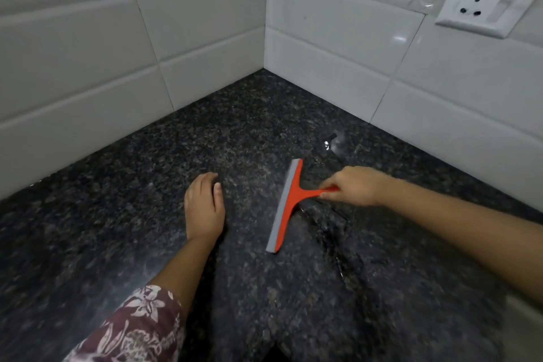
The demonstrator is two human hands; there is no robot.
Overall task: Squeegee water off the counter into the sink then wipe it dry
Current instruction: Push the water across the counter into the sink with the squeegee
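Observation:
An orange squeegee (289,203) with a grey rubber blade lies blade-down on the dark speckled granite counter (132,214), its blade running from far to near. My right hand (351,188) grips its orange handle from the right. Flat on the counter to the left of the blade rests my left hand (204,206), fingers together, holding nothing. A thin film and streaks of water (332,145) glisten on the counter behind and to the right of the squeegee. No sink and no cloth are in view.
White tiled walls (88,53) meet in a corner behind the counter. A white power socket (482,6) sits on the right wall, high up. A pale edge (526,320) shows at the lower right of the counter.

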